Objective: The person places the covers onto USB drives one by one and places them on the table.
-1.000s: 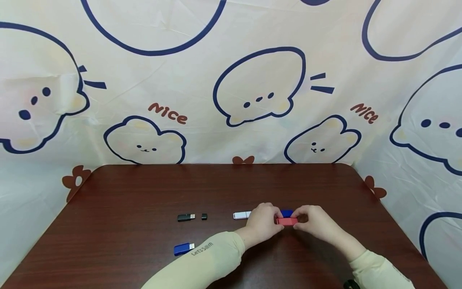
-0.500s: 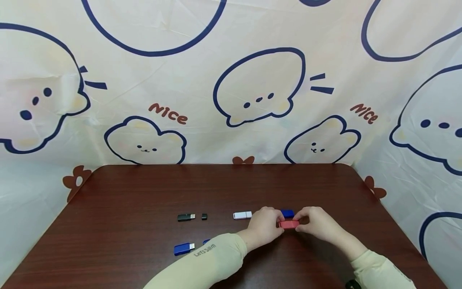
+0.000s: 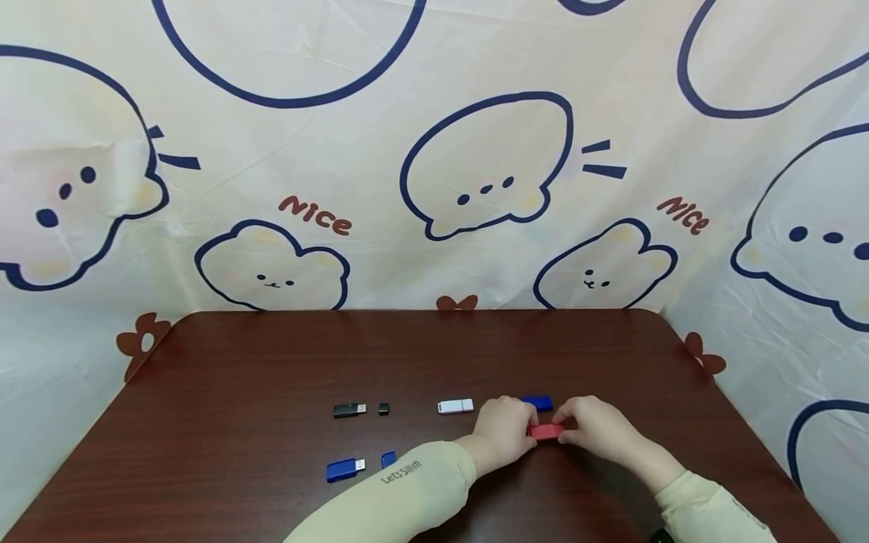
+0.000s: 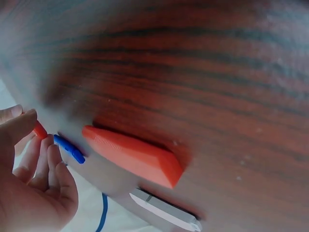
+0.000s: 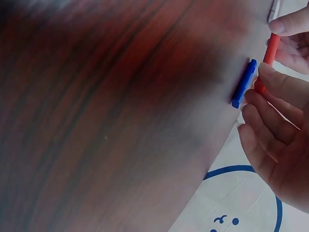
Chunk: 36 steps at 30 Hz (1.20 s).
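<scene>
Both hands are at the right of the table in the head view. My left hand pinches the left end of a red USB stick. The right hand pinches its other end between thumb and fingers. The metal plug of this stick cannot be seen. Just behind it lies a blue USB stick, partly covered by the left hand. To the left of that hand rests a white USB stick. In the left wrist view a second red piece, ribbed at one end, lies on the table near the white stick.
On the table's left side lie a black USB stick with its plug bare and a small black cap. Nearer are a blue stick with bare plug and a blue cap beside the left sleeve. A patterned cloth hangs behind.
Both hands have drawn the red USB stick toward the person and slightly right, away from the blue stick. The blue cap has come into view beside the left sleeve.
</scene>
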### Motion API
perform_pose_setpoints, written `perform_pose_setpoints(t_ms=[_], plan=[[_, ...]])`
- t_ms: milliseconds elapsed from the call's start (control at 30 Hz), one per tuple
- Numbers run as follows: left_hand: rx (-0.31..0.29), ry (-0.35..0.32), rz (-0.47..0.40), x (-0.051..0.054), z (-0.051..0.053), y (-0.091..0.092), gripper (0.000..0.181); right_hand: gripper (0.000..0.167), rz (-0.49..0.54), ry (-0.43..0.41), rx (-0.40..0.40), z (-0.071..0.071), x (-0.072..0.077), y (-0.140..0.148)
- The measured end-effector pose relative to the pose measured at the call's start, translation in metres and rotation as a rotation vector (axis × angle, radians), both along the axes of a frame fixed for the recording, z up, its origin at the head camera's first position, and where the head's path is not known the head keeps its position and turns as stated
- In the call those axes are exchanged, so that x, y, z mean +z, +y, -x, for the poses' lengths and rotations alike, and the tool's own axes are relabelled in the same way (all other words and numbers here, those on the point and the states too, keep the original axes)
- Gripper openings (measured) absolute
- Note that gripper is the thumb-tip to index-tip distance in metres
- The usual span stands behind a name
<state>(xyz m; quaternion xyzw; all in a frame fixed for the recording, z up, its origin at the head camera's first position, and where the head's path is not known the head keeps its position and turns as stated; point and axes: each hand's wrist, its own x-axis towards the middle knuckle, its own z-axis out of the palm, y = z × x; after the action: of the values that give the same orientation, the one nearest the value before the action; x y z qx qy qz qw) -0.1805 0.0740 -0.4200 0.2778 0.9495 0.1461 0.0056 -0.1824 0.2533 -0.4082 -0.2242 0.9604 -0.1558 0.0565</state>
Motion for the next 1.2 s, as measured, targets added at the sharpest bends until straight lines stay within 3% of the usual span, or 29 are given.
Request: perform_pose_setpoints(t_ms=[400, 1200], plan=[[0.006, 0.024, -0.008, -0.010, 0.000, 0.001, 0.008, 0.012, -0.034, -0.003, 0.002, -0.001, -0.004, -0.002], [0.026, 0.053, 0.020, -0.010, -0.004, 0.001, 0.007, 0.015, -0.057, 0.043, -0.035, -0.001, -0.009, -0.004]])
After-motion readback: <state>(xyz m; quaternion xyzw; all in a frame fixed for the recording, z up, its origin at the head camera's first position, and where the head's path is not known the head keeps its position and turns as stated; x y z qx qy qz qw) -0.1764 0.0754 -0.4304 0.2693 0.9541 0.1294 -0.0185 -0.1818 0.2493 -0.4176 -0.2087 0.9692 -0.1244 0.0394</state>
